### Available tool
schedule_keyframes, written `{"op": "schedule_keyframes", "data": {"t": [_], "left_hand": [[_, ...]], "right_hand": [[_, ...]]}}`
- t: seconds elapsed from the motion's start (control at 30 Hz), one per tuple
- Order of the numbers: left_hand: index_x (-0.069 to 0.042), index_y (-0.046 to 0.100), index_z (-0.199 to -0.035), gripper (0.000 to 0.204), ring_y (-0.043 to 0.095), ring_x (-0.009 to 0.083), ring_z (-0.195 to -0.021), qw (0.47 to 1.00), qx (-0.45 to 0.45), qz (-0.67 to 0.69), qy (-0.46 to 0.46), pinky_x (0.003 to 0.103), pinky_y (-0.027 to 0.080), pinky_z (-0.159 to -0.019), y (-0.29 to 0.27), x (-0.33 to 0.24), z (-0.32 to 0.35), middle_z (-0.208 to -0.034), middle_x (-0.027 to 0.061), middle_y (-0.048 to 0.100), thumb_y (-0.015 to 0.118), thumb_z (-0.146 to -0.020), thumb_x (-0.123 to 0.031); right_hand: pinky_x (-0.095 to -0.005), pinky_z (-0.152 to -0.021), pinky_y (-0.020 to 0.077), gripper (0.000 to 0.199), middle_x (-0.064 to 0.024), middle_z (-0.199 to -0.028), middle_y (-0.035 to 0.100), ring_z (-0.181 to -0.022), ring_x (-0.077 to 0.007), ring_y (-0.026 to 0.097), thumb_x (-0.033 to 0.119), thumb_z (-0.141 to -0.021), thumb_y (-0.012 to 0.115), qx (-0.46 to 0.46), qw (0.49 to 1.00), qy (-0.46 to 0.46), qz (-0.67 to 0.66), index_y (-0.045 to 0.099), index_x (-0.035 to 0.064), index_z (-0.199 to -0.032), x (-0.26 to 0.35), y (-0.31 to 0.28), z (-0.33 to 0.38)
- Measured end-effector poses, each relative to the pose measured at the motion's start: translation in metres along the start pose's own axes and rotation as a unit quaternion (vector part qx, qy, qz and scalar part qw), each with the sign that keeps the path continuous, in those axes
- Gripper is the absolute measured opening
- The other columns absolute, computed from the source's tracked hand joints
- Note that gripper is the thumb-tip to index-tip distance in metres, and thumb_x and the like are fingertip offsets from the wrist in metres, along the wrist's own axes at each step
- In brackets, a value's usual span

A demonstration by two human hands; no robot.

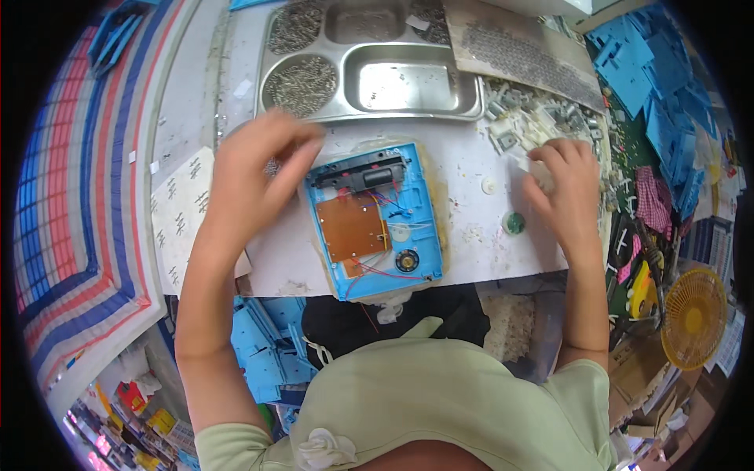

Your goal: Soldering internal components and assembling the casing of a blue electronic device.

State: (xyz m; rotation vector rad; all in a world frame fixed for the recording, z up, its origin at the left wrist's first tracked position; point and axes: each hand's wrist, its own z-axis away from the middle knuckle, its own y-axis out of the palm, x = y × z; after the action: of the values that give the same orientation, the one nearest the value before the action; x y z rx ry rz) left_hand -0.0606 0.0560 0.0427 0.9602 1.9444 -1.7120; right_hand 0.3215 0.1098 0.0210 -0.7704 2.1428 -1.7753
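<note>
Blue plastic housing (375,221) lies open-side up at centre frame on the white tabletop (471,180), near its front edge

Inside: brown circuit board (352,229) centre-left, black module (363,174) along the top edge, small round speaker (407,260) lower right, thin red and blue wires (385,206) running between them

Left hand (255,177) hovers at the housing's upper-left corner, fingers curled with tips drawn together; looks like a pinch on something tiny, can't tell what. A bit motion-blurred

Right hand (565,180) is at right of frame, well apart from the housing, fingers bent down into the pile of small white plastic parts (534,125); whether it grips one, can't tell

Handling judgement: housing looks light, a stiff thin shell, not slippery. The fragile bit is the wiring and solder joints, and the board may be loose in its seat. Take it by the blue outer rim on the long sides, keep it level, keep fingers off wires and speaker cone

Nearby: steel compartment tray (412,110) at top centre with screws (300,85) in its left wells, a green disc (514,224) and a white disc (488,186) between housing and right hand, stack of blue shells (656,86) upper right
</note>
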Motion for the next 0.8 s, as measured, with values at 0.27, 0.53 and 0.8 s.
{"op": "schedule_keyframes", "data": {"t": [0.27, 0.53, 0.8], "left_hand": [[-0.004, 0.07, -0.106, 0.021, 0.069, 0.0359, -0.09, 0.942, 0.14, -0.305, 0.021, 0.048, 0.054, -0.081, 0.08, 0.007, -0.123, -0.091, 0.0151, 0.072, 0.064, -0.087, -0.012], [0.0, 0.071, -0.104, 0.023, 0.07, 0.0276, -0.077, 0.982, -0.12, -0.024, 0.144, 0.041, 0.058, -0.073, 0.065, 0.005, -0.122, -0.091, 0.0144, 0.073, 0.07, -0.089, -0.018], [0.003, 0.064, -0.117, 0.024, 0.062, 0.0108, -0.075, 0.822, 0.058, 0.521, -0.225, 0.024, 0.053, -0.063, 0.034, -0.062, 0.025, -0.09, 0.0055, 0.066, 0.064, -0.099, -0.013]], "right_hand": [[-0.041, -0.087, 0.0457, 0.025, -0.0115, -0.09, 0.068, -0.087, -0.0323, 0.061, 0.008, -0.074, 0.076, -0.042, 0.987, 0.038, -0.151, 0.069, 0.0028, -0.098, 0.017, -0.016, 0.018], [-0.0367, -0.075, 0.0482, 0.029, -0.0124, -0.088, 0.067, -0.081, -0.0289, 0.061, 0.004, -0.074, 0.078, -0.083, 0.961, 0.024, -0.264, 0.071, 0.0007, -0.103, 0.033, -0.016, 0.025], [-0.0351, -0.065, 0.0493, 0.042, -0.0138, -0.09, 0.07, -0.073, -0.0278, 0.063, 0.003, -0.071, 0.083, -0.088, 0.9, -0.118, -0.409, 0.072, -0.0003, -0.112, 0.085, -0.022, 0.006]]}}
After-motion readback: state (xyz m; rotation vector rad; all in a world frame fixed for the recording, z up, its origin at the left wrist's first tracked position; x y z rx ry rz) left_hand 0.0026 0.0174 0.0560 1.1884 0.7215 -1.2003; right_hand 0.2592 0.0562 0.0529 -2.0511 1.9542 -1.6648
